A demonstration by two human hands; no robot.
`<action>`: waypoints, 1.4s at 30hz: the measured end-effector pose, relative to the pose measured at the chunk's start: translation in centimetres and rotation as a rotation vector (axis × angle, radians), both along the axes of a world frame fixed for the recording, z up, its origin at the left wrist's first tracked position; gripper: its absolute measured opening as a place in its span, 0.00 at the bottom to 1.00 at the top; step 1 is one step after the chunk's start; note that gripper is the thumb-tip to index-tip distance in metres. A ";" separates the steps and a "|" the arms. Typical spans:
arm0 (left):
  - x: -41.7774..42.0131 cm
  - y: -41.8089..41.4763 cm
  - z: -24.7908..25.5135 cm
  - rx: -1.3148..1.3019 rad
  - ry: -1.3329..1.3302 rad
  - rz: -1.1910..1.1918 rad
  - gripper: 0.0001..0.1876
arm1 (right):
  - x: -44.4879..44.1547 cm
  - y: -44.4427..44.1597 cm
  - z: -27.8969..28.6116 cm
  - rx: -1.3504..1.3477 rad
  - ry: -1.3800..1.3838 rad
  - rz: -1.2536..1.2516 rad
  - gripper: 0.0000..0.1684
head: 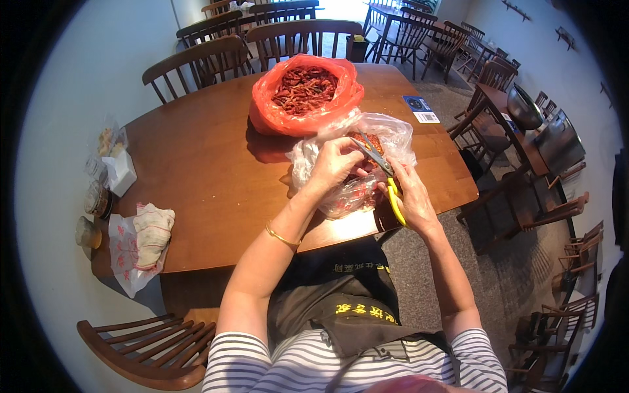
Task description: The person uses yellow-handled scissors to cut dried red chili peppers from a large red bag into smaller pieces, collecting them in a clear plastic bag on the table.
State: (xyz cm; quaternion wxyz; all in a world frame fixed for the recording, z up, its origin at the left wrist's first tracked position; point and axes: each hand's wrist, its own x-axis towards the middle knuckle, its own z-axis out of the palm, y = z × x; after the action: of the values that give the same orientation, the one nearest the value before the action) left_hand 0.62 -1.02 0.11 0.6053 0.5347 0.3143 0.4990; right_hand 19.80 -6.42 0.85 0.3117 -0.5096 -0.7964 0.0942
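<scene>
My right hand [410, 194] grips yellow-handled scissors [391, 189], their blades parted and pointing away from me. Close by the blades, my left hand [338, 159] has its thumb and fingers bent together; whatever may be between them is too small to make out. Both hands are above a clear plastic bag [393, 128] lying spread on the wooden table [211, 162]. Red cut chili pieces [372, 141] show inside its mouth. Just beyond stands a red plastic bag [300, 124], rolled wide at the top and full of whole dried red chilies [307, 88].
Along the left edge sit a folded cloth [153, 236] on a plastic bag, a glass jar [88, 232], a dark-lidded container [98, 199] and a white tissue box [121, 172]. A printed card [421, 109] lies right. Metal pots [560, 142] occupy another table; chairs surround mine.
</scene>
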 end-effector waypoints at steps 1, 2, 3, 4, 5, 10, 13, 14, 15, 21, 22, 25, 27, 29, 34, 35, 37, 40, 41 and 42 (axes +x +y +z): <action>0.0 0.0 0.0 0.005 0.007 0.004 0.10 | 0.0 0.0 0.0 -0.007 -0.001 -0.003 0.30; 0.1 0.0 -0.1 0.010 0.014 0.008 0.10 | 0.0 0.0 -0.1 0.001 -0.009 -0.008 0.30; 0.1 0.1 -0.2 0.016 0.020 0.011 0.10 | 0.0 0.1 -0.3 0.009 -0.016 -0.013 0.29; 0.1 0.1 -0.2 0.006 0.016 0.010 0.10 | 0.0 0.2 -0.4 0.016 -0.023 -0.017 0.29; 0.1 0.1 -0.3 -0.003 0.012 0.008 0.10 | 0.0 0.1 -0.3 0.026 -0.017 -0.013 0.29; 0.2 0.1 -0.2 -0.043 0.021 0.026 0.10 | -0.2 0.0 0.0 -0.022 0.022 -0.015 0.28; 0.2 0.2 -0.3 -0.041 0.009 0.039 0.09 | -0.1 0.1 -0.1 -0.017 0.034 -0.012 0.28; 0.2 0.4 -0.5 -0.030 -0.003 0.041 0.09 | -0.1 0.0 0.0 -0.033 0.035 -0.012 0.28; 0.3 0.5 -0.6 -0.019 -0.015 0.044 0.08 | -0.1 -0.1 0.3 -0.049 0.035 -0.012 0.28; 0.0 -0.2 0.3 -0.062 0.066 0.042 0.10 | 0.6 0.3 -0.3 -0.066 0.035 0.005 0.28; 0.0 -0.3 0.5 -0.072 0.067 0.035 0.10 | 0.7 0.3 -0.3 -0.076 0.026 0.003 0.28; -0.1 -0.4 0.6 -0.088 0.020 0.019 0.10 | 0.5 -0.1 0.3 -0.037 0.061 0.007 0.30; 0.0 -0.1 -0.2 -0.080 -0.080 0.009 0.11 | 0.4 0.0 0.3 -0.038 0.062 -0.013 0.31; 0.0 0.2 -0.6 -0.050 -0.083 0.004 0.10 | 0.5 0.0 0.2 -0.033 0.045 -0.007 0.31; 0.0 0.0 -0.1 -0.053 -0.106 -0.035 0.10 | 0.5 0.2 -0.7 0.024 0.020 0.015 0.31; 0.1 0.1 -0.2 -0.064 -0.105 -0.048 0.10 | 0.4 0.2 -0.6 0.012 0.017 0.006 0.31; 0.1 0.1 -0.3 -0.079 -0.107 -0.059 0.10 | 0.2 0.0 -0.3 -0.012 0.013 -0.012 0.31; 0.1 0.1 -0.3 -0.092 -0.120 -0.053 0.09 | 0.3 0.3 -0.8 0.081 -0.007 0.011 0.31; 0.2 0.1 -0.3 -0.093 -0.126 -0.052 0.09 | 0.3 0.3 -0.7 0.056 0.005 0.005 0.31; 0.2 0.1 -0.3 -0.095 -0.132 -0.049 0.09 | 0.2 0.2 -0.6 0.030 0.017 0.000 0.30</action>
State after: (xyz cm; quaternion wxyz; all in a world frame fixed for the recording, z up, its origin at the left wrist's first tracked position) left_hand 0.78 -0.97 -0.20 0.6614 0.4790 0.2838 0.5026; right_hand 19.96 -6.19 0.22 0.3261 -0.5041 -0.7950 0.0865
